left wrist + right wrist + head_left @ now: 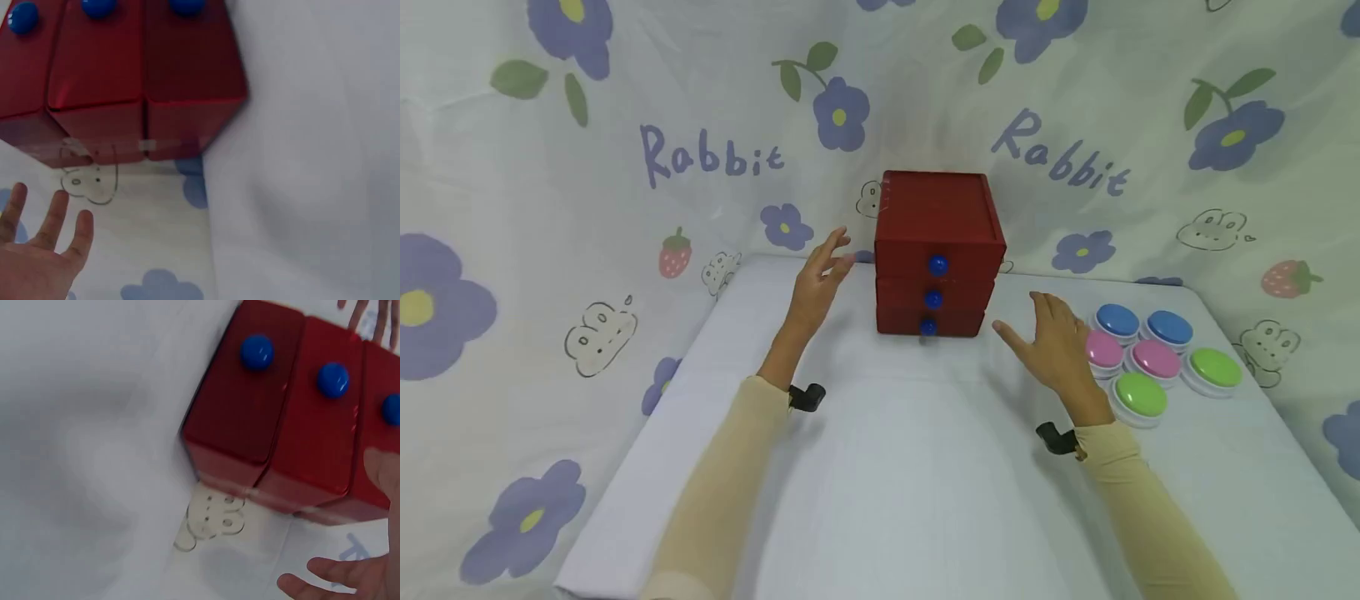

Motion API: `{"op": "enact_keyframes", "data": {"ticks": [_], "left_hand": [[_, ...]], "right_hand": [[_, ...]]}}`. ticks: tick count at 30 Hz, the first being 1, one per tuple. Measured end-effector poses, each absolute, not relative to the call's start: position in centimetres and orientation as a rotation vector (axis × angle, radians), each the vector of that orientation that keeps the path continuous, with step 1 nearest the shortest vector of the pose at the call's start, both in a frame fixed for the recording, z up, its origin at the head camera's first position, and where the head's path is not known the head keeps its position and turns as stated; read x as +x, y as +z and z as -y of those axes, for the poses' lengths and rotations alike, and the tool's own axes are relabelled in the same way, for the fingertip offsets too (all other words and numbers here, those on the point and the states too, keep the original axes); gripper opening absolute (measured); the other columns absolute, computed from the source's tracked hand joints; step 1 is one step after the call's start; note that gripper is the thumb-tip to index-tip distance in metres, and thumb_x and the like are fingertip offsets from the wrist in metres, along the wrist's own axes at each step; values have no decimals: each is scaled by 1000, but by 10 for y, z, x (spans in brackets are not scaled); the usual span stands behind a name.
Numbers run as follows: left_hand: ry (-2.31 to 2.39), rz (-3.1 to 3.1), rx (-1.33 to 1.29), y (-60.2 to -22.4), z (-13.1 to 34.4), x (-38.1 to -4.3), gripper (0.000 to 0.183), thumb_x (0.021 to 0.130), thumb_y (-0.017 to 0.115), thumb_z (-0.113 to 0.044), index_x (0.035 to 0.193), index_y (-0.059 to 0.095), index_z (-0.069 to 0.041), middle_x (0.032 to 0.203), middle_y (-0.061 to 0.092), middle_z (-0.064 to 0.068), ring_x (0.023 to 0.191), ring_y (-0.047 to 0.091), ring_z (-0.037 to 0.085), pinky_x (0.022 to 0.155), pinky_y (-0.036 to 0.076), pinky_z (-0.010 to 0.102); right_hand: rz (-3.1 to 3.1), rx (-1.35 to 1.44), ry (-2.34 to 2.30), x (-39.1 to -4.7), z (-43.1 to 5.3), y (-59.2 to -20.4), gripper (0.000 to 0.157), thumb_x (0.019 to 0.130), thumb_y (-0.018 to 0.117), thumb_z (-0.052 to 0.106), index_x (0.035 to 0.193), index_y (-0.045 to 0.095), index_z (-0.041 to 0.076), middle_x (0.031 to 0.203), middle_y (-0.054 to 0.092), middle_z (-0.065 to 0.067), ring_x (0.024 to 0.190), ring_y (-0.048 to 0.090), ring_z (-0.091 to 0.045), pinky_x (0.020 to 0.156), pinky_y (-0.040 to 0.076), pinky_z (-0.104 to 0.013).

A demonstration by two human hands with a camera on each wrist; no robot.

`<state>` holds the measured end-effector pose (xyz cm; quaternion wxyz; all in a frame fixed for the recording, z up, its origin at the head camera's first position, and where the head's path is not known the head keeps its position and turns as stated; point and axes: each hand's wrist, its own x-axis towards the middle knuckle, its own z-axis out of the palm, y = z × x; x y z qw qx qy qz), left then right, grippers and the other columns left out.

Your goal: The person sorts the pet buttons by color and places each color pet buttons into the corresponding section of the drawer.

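Note:
A red box of three stacked drawers (937,208), each front bearing a round blue knob (937,265), stands at the back of the white table. All the drawers look closed in the head view. My left hand (817,287) hovers to the left of the box, fingers spread and apart from it. To the right of the box, my right hand (1051,343) is raised with thumb and fingers spread, holding nothing. The left wrist view shows the drawer fronts (100,56) beyond the fingers. In the right wrist view the drawer fronts (319,412) appear behind the thumb.
Several round push buttons sit on the right of the table, among them a blue button (1117,320), a pink button (1156,359) and a green button (1141,394). A patterned cloth (715,217) hangs behind the white table (917,483).

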<state>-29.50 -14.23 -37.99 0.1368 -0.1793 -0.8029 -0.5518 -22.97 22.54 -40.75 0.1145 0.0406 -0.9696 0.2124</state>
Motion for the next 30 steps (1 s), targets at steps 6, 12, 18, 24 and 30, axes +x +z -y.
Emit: {"op": "enact_keyframes", "data": {"ticks": [6, 12, 18, 24, 30], "left_hand": [[-1840, 2167, -560, -384, 131, -304, 58, 104, 44, -48, 156, 38, -22, 149, 47, 5, 133, 49, 31, 105, 39, 49], [-1937, 2102, -601, -380, 118, -302, 55, 106, 41, -33, 155, 37, -10, 149, 45, 15, 127, 49, 32, 103, 38, 58], [-2011, 2031, -601, -372, 113, -298, 70, 103, 43, -53, 152, 40, -4, 148, 45, 19, 126, 49, 33, 103, 38, 59], [-2049, 1953, -605, -390, 116, -321, 67, 102, 44, -53, 153, 41, -10, 148, 46, 14, 130, 44, 43, 103, 35, 63], [-2039, 1925, -589, -396, 113, -322, 67, 99, 46, -59, 150, 47, -15, 144, 51, 6, 125, 49, 37, 100, 39, 61]], "right_hand": [[2631, 161, 815, -207, -204, -413, 67, 95, 63, 46, 141, 49, -1, 142, 47, -25, 129, 44, -45, 102, 33, -67], [2492, 253, 907, -196, -188, -409, 54, 92, 71, 31, 134, 57, 0, 130, 56, -19, 119, 53, -36, 97, 42, -59], [2411, 306, 933, -185, -172, -397, 50, 90, 75, 28, 131, 60, 2, 124, 59, -14, 114, 55, -30, 94, 46, -52], [2295, 415, 967, -178, -157, -380, 46, 89, 77, 22, 128, 63, 3, 121, 61, -11, 112, 57, -24, 92, 49, -44], [2242, 460, 1000, -177, -148, -375, 41, 89, 77, 17, 126, 65, 4, 118, 63, -7, 110, 59, -19, 91, 48, -38]]}}
